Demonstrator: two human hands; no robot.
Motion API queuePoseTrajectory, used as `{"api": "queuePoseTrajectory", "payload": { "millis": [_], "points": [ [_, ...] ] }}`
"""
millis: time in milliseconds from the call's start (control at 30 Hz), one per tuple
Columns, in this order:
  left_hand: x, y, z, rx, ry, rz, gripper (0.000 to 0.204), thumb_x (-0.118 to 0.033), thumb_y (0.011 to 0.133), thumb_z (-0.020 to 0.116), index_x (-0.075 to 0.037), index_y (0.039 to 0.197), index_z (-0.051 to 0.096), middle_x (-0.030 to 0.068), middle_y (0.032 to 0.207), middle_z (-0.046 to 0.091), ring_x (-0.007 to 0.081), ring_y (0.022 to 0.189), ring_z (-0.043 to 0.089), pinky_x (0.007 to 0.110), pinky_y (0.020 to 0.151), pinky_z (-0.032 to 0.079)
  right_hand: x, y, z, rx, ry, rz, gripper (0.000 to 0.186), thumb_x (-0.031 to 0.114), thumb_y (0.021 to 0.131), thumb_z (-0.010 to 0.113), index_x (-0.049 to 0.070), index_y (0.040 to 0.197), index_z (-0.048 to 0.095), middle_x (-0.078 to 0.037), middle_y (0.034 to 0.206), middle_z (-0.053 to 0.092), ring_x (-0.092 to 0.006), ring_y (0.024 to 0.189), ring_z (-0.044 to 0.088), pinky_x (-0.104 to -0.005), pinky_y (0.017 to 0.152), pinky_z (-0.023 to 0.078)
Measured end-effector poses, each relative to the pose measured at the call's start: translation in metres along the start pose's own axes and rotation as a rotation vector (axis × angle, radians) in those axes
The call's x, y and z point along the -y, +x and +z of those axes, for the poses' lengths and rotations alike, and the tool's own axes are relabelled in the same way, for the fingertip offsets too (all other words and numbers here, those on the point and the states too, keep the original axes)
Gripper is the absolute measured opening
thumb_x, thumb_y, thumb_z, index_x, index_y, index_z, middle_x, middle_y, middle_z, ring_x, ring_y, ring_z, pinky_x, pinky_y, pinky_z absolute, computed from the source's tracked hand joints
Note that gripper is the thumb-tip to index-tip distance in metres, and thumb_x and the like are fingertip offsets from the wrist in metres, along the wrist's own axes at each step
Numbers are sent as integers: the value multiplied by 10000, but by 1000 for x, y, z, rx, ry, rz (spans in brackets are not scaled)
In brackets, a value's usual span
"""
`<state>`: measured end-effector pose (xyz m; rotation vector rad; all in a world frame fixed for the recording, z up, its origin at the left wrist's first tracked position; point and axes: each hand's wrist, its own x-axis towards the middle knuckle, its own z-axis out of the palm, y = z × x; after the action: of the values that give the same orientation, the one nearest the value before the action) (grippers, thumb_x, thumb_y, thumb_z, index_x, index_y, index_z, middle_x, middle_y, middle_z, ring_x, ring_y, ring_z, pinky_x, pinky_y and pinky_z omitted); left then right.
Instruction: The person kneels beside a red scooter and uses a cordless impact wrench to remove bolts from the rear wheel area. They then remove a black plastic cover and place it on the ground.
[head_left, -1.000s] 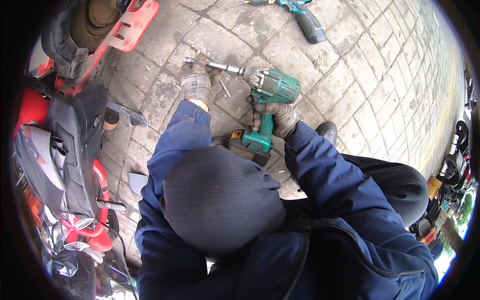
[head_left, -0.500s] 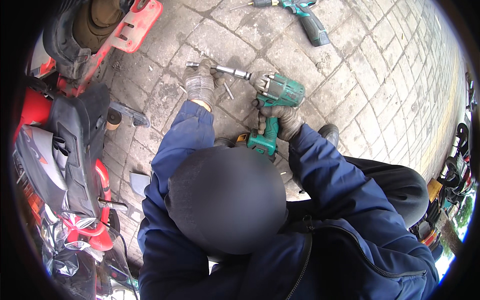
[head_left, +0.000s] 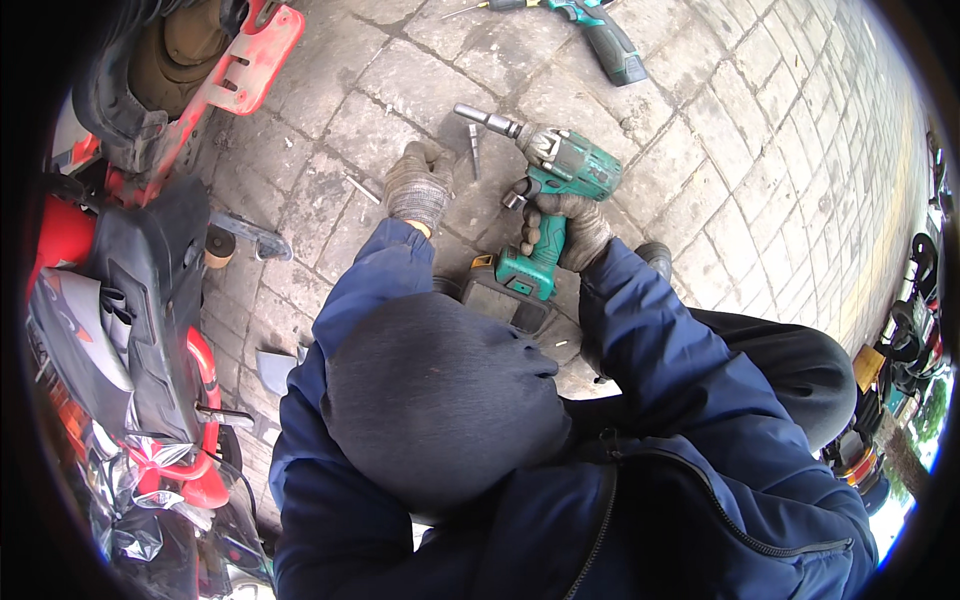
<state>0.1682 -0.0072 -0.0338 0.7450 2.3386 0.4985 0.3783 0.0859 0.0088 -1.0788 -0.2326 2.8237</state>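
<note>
Driver (head_left: pixel 590 168) sits at 1 o'clock from the person's head, nose pointing to 10 o'clock. Right hand (head_left: pixel 580 228) has its fingers wrapped round the handle, grip closed. Change: left hand (head_left: pixel 420 182) is off the shaft (head_left: pixel 488 120), which it was holding half a second ago; the driver now seems to be carried by the right hand alone, nose unsupported. Left hand sits at 9 o'clock of the driver, fingers bent; can't tell if they hold anything. Rod (head_left: pixel 475 152) at its 2 o'clock, second rod (head_left: pixel 363 189) at 9. Drill (head_left: pixel 612 50) lies on paving (head_left: pixel 700 200), 1 o'clock from the driver.
</note>
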Motion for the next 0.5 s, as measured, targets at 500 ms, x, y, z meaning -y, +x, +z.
{"api": "queuePoseTrajectory", "payload": {
  "millis": [500],
  "points": [
    [43,33,-38,-55,-1270,-472,143,-108,875,606,-7,975,617,79,772,587,163,647,565,297,499,477,-10,0,2,19,-88,115,328,78,753,681,17,1063,595,-81,671,624,-211,528,622,-355,508,559]
  ]
}}
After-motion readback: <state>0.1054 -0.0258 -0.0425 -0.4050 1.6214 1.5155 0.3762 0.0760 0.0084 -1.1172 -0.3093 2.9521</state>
